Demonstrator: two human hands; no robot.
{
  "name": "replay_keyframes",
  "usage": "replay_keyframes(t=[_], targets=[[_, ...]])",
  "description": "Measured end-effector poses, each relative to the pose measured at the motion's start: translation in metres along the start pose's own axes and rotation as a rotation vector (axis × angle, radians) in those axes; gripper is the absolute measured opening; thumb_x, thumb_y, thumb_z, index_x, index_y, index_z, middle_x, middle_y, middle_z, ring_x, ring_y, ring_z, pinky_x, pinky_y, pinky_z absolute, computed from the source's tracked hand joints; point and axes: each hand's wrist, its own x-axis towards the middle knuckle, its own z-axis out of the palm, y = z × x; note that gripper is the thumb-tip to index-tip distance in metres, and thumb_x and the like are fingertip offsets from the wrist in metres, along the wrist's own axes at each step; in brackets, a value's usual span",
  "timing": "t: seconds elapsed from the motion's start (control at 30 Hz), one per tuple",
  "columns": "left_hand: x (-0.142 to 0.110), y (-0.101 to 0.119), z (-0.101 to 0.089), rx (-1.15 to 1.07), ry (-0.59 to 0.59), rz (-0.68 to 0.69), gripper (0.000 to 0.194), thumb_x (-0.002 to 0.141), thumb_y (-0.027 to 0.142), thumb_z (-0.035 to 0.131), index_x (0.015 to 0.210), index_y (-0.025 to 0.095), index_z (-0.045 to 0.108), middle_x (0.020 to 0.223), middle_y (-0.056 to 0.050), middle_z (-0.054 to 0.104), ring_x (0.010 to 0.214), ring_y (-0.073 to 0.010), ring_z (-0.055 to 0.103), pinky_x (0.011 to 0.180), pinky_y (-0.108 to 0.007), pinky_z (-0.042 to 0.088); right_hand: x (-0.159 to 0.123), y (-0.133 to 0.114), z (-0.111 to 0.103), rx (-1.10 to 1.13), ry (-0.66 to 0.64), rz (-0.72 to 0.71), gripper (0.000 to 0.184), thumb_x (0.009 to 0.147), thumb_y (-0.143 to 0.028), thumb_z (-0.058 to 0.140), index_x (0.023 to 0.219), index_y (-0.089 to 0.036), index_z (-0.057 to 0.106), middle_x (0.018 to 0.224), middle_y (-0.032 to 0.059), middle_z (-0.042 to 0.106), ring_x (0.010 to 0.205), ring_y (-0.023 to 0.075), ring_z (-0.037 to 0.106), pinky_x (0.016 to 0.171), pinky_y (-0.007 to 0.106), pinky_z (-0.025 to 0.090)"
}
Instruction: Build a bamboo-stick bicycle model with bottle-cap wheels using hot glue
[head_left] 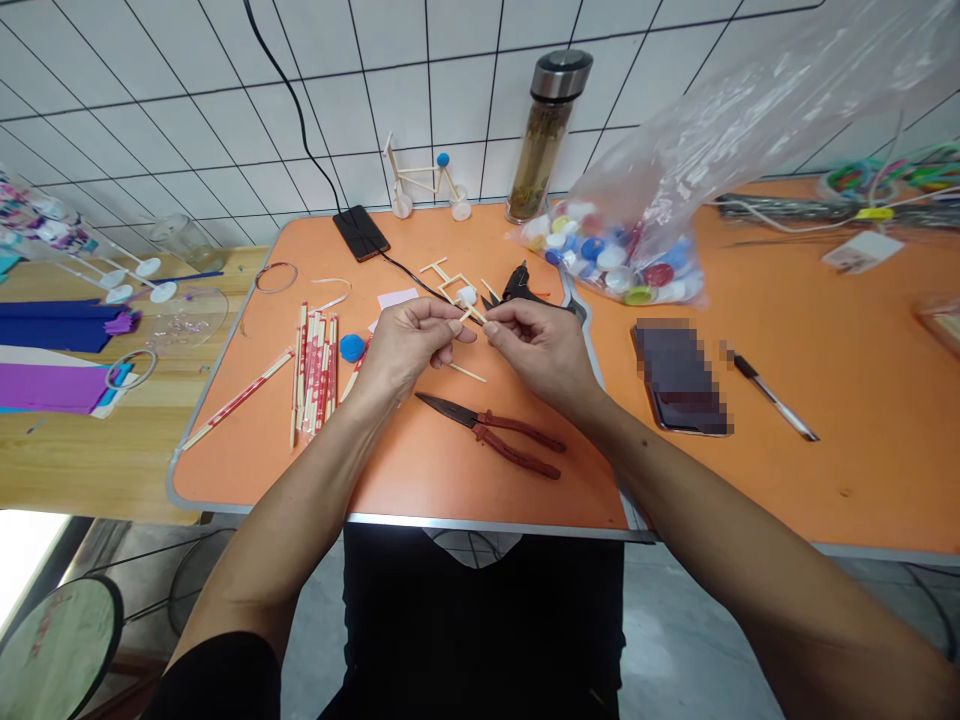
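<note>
Fingertips (pixel 466 335) of our left hand (pixel 409 345) and right hand (pixel 536 347) pinch a thin stick (pixel 474 316) that hard squeezing could snap.

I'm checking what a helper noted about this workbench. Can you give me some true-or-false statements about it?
1. The left hand and right hand together hold a small wooden stick frame by their fingers. True.
2. The red-handled pliers are in the right hand. False: they lie on the orange table below the hands.
3. A blue bottle cap lies beside the paper-wrapped chopsticks. True.
4. The clear plastic bag holds screws. False: it holds multicoloured bottle caps.
</note>
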Motion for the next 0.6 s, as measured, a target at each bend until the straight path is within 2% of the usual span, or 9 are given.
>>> replay_keyframes(t=[0.43,0.6], targets=[[-0.0007,-0.0001,-0.0006,0.012,-0.002,-0.001,0.013,0.078,0.016,0.082,0.09,0.014,0.081,0.08,-0.008,0.086,0.047,-0.0078,0.058,0.047,-0.021,0.042,0.0002,-0.0021,0.0007,-0.004,-0.002,0.011,0.016,0.094,-0.032,0.072,0.087,-0.021,0.08,0.076,0.0017,0.073,0.07,0.0174,0.059,0.064,0.032,0.043],[-0.0012,-0.0003,-0.0002,0.007,-0.014,0.003,0.014,0.075,0.017,0.083,0.089,0.014,0.081,0.079,-0.008,0.086,0.047,-0.0077,0.057,0.046,-0.021,0.042,-0.0009,-0.0015,0.0024,0.032,-0.02,0.033,0.015,0.095,-0.033,0.073,0.088,-0.022,0.081,0.08,0.0019,0.075,0.072,0.0178,0.06,0.067,0.032,0.047]])
